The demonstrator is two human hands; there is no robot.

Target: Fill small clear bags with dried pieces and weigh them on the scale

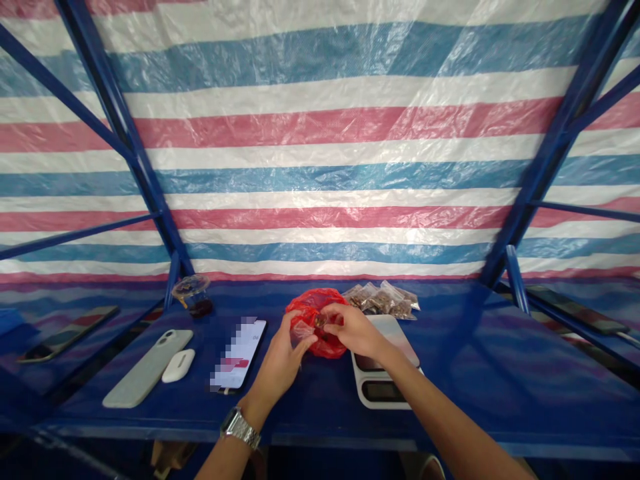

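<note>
My left hand [284, 360] pinches a small clear plastic bag [303, 331] by its edge, just in front of a red plastic bag [314, 307] on the blue shelf [450, 387]. My right hand [350, 329] is closed in a pinch on a small brown piece [321, 321] at the mouth of the clear bag. A white kitchen scale [383, 380] lies under my right wrist. Behind the scale sits a pile of small clear packets [383, 299] filled with brown pieces.
A lit phone [239, 353], a white earbud case [179, 365] and a grey phone face down [149, 367] lie to the left. A clear cup with dark liquid [193, 294] stands behind them. Blue frame posts and a striped tarp wall the shelf in.
</note>
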